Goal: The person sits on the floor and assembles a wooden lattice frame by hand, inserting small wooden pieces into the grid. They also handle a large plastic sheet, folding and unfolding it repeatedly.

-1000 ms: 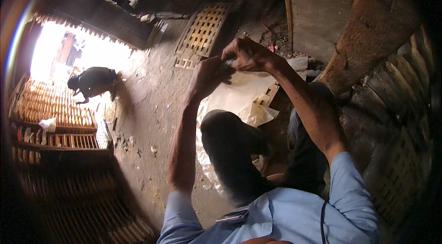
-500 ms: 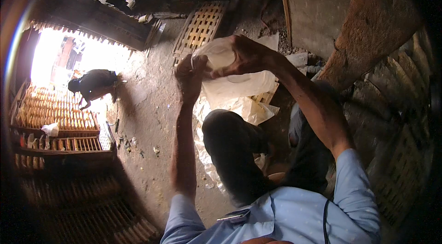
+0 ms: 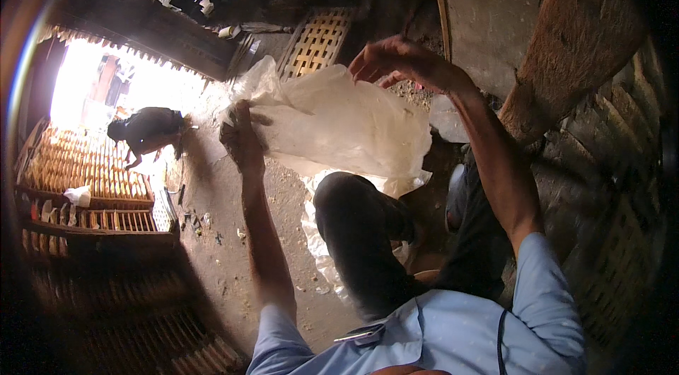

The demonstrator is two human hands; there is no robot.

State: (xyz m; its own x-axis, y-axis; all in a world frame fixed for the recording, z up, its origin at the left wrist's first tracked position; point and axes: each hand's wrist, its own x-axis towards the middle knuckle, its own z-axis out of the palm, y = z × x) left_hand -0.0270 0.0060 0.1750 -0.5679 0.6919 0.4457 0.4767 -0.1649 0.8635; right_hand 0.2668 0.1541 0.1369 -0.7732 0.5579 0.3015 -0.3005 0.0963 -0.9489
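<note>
A translucent whitish plastic bag (image 3: 339, 120) is spread out in the air in front of my knees. Its left end is bunched and gripped in my left hand (image 3: 242, 140), whose fingers are closed round the plastic. My right hand (image 3: 407, 62) hovers at the bag's upper edge with bent, parted fingers. Whether a fingertip touches the plastic there is hard to tell. Below the bag, more crumpled whitish plastic sheeting (image 3: 311, 226) lies on the ground beside my left leg.
A woven slatted panel (image 3: 316, 39) lies beyond the bag. Slatted bamboo racks (image 3: 88, 166) stand at the left, near a dark figure (image 3: 148, 131) in bright light. To the right are a large grey board (image 3: 491, 14) and a thick brown wooden slab (image 3: 576, 42).
My left hand has moved left and slightly down, drawing the bag out wide. The right hand has moved right and opened, and the previously gathered bag now hangs spread between the hands.
</note>
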